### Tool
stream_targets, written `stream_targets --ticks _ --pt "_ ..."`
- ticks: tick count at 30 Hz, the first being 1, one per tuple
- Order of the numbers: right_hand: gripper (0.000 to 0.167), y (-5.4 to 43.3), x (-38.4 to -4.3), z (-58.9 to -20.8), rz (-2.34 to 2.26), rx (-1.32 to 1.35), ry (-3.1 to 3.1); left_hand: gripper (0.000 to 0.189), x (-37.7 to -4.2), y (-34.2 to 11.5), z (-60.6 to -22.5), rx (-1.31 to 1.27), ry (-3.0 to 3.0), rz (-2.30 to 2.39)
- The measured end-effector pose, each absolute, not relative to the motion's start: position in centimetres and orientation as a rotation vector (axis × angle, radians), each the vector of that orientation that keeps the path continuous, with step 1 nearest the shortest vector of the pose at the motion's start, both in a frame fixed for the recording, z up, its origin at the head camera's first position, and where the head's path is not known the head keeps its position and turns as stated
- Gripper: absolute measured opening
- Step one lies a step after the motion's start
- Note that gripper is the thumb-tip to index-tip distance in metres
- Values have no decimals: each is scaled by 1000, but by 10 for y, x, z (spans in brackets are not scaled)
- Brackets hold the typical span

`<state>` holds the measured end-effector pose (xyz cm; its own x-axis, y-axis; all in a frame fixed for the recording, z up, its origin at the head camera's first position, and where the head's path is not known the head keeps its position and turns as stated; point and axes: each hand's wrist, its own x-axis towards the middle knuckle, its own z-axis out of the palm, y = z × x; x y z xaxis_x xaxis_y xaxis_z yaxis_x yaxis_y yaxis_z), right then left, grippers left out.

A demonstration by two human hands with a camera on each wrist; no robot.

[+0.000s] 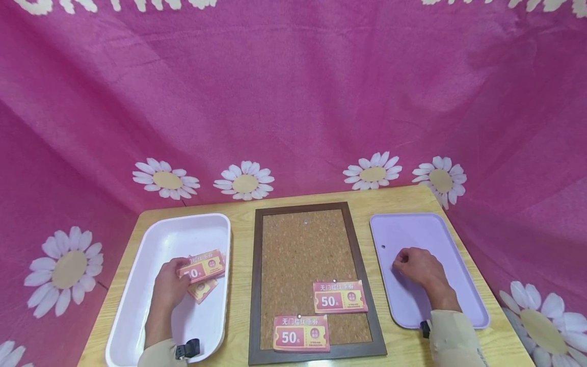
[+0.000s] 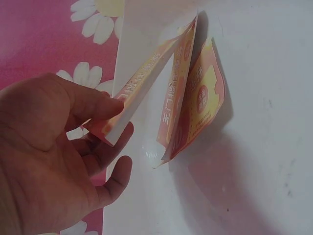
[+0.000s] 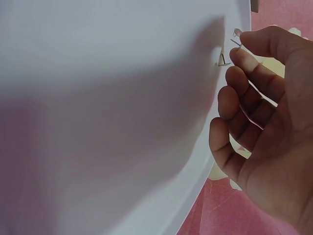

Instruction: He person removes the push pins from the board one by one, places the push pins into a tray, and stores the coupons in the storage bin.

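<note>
In the white tub (image 1: 158, 239), my left hand (image 1: 168, 281) pinches a pink and yellow coupon (image 1: 201, 266) by its left end, between thumb and fingers. More coupons (image 2: 200, 98) stand tilted just beyond it in the left wrist view. Over the lilac tray (image 1: 412, 229), my right hand (image 1: 423, 267) holds a small metal thumbtack (image 3: 236, 43) between thumb and index fingertips, the other fingers curled loosely. Another thumbtack (image 3: 223, 60) lies in the tray close to the index finger.
Between the tub and tray lies a brown-framed cork board (image 1: 302, 250). Two coupons are pinned on its lower part, one at the right (image 1: 340, 297) and one lower left (image 1: 301, 334). A pink flowered cloth (image 1: 293, 102) surrounds the wooden table (image 1: 240, 244).
</note>
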<state>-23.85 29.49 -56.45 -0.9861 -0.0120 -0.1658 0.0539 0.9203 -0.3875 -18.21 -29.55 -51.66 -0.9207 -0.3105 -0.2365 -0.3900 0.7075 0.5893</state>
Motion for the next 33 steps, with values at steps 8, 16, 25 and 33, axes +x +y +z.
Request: stream_targets --ticks 8,16,25,33 --pt "11 296 -236 -567 -602 32 2891 51 -182 -296 -516 -528 2771 975" --pt "12 295 -236 -568 -601 29 2899 52 -181 -298 -518 -502 2765 932" --pt "16 294 -235 -565 -600 41 2875 52 -177 -297 -512 -488 2785 928" --pt "18 292 -232 -562 -616 29 2881 50 -179 -294 -506 -494 2806 968"
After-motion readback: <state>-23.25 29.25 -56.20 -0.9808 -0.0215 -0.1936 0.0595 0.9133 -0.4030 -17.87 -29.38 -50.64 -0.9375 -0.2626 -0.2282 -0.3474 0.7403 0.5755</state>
